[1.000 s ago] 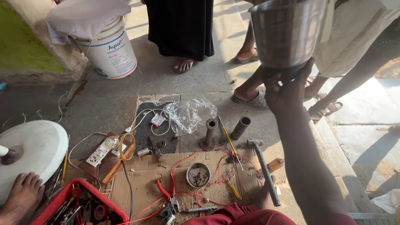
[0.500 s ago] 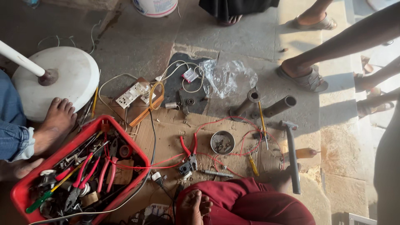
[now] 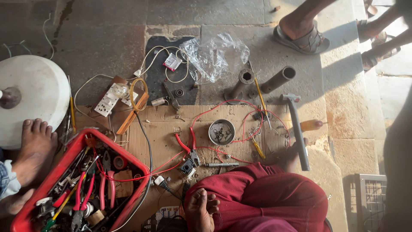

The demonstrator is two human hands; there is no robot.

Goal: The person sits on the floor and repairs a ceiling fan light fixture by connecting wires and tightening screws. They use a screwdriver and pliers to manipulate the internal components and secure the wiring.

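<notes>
Neither of my hands shows in the head view. A blurred dark shape (image 3: 397, 154) fills the right edge; I cannot tell if it is my arm. My red-trousered legs (image 3: 266, 197) are crossed at the bottom, with my bare foot (image 3: 201, 210) on the cardboard sheet (image 3: 159, 129). On the cardboard lie red-handled pliers (image 3: 189, 148), a small round tin of screws (image 3: 222, 132), loose red wires (image 3: 240, 107), a yellow-handled screwdriver (image 3: 259, 149) and a grey-handled hammer (image 3: 297, 129).
A red toolbox (image 3: 128, 161) full of tools sits at lower left beside another person's bare foot (image 3: 34, 146) and a white round base (image 3: 38, 90). Two metal tubes (image 3: 281, 78), a crumpled plastic bag (image 3: 216, 56), a white socket board (image 3: 107, 101), sandalled feet (image 3: 300, 32) and a wire crate (image 3: 371, 193) surround the cardboard.
The view has tipped down and closer to the floor. The raised hand with the steel pot has left the picture, and the red toolbox has come into view.
</notes>
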